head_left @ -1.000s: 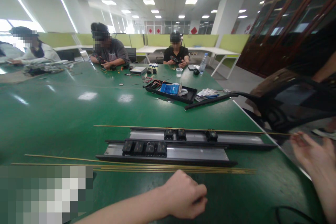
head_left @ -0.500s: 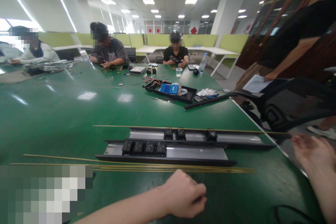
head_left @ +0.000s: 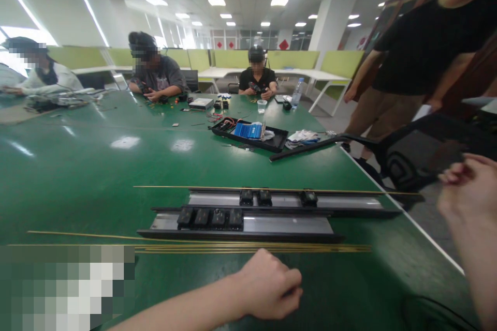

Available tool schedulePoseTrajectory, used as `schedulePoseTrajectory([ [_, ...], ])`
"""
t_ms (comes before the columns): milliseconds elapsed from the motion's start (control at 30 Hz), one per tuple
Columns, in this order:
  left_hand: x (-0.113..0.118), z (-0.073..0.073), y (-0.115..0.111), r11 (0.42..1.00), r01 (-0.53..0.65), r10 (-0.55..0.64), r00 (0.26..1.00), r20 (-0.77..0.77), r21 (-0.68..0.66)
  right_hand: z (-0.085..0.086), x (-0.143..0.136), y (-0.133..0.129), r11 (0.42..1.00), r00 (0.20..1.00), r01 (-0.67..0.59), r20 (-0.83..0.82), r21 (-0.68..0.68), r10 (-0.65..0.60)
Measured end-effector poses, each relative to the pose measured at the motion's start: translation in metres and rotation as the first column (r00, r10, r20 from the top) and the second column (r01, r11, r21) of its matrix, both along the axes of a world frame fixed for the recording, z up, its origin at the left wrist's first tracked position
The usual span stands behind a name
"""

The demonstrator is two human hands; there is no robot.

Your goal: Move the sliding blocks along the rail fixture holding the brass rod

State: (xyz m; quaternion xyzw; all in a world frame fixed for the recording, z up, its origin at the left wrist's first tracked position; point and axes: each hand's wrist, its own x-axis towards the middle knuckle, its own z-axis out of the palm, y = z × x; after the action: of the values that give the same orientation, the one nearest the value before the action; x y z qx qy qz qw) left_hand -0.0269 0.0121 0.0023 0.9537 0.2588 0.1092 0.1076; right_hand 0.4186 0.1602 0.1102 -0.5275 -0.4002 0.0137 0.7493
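My left hand [head_left: 272,284] is a loose fist over the near part of the green table; nothing sticks out from its fingers. Just beyond it several thin brass-coloured rods [head_left: 252,249] lie side by side. My right hand [head_left: 468,183] is raised past the table's right edge, its fingers curled together; what they hold, if anything, I cannot make out. Two dark-edged metal channels [head_left: 287,225] lie behind the rods. Several black blocks [head_left: 201,216] sit in the near channel, and 3 more [head_left: 264,196] in the far one. One single rod [head_left: 163,186] runs along the far channel's back edge.
A black tray [head_left: 277,142] with a blue finned part [head_left: 248,130] stands farther back, beside white gloves [head_left: 305,138] and a dark strip [head_left: 303,151]. A black chair [head_left: 419,150] stands at the right. Several people sit across the table [head_left: 97,176]; another stands at right.
My right hand has risen and moved slightly right, its fingers now more curled. My left hand stays in place. The standing person at right has turned and shifted left.
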Motion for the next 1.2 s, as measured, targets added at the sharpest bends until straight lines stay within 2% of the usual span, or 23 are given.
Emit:
schedulePoseTrajectory([
  [33,0.000,0.000,0.000,1.000,-0.002,0.002,1.000,-0.001,-0.001,0.006,-0.018,-0.003,0.998,0.999,-0.031,-0.030,0.045,0.033],
  [100,0.000,0.000,0.000,1.000,-0.001,0.001,1.000,-0.002,-0.008,0.015,-0.053,-0.013,0.994,0.992,-0.106,0.067,0.002,0.106],
  [167,0.001,0.000,0.000,1.000,0.006,-0.006,1.000,-0.004,-0.013,0.020,-0.082,-0.025,0.964,0.934,-0.175,0.276,-0.199,0.226],
  [233,0.001,0.001,0.000,1.000,0.002,-0.002,1.000,-0.006,-0.010,0.020,-0.104,-0.033,0.889,0.777,-0.186,0.491,-0.419,0.394],
  [300,0.002,0.001,-0.001,1.000,0.003,-0.003,1.000,-0.001,-0.013,0.015,-0.120,-0.037,0.816,0.555,-0.179,0.629,-0.550,0.545],
  [400,0.002,0.002,0.000,1.000,-0.002,0.002,1.000,0.005,-0.012,0.006,-0.140,-0.034,0.775,0.322,-0.222,0.706,-0.591,0.631],
  [500,0.002,0.003,-0.001,1.000,-0.006,0.006,1.000,0.002,-0.007,-0.002,-0.155,-0.028,0.776,0.189,-0.231,0.755,-0.587,0.628],
  [633,0.002,0.004,-0.001,1.000,-0.011,0.011,1.000,-0.001,-0.007,-0.009,-0.162,-0.024,0.778,0.100,-0.207,0.778,-0.593,0.620],
  [733,0.002,0.002,0.000,1.000,-0.016,0.016,1.000,-0.004,-0.004,-0.012,-0.160,-0.023,0.769,0.065,-0.189,0.774,-0.611,0.630],
  [867,0.002,-0.001,-0.001,1.000,-0.012,0.012,1.000,-0.008,-0.008,-0.015,-0.156,-0.022,0.767,0.061,-0.168,0.770,-0.619,0.635],
  [1200,0.001,0.004,-0.004,1.000,-0.018,0.018,1.000,0.006,-0.006,-0.020,-0.155,-0.020,0.778,0.058,-0.141,0.779,-0.613,0.624],
])
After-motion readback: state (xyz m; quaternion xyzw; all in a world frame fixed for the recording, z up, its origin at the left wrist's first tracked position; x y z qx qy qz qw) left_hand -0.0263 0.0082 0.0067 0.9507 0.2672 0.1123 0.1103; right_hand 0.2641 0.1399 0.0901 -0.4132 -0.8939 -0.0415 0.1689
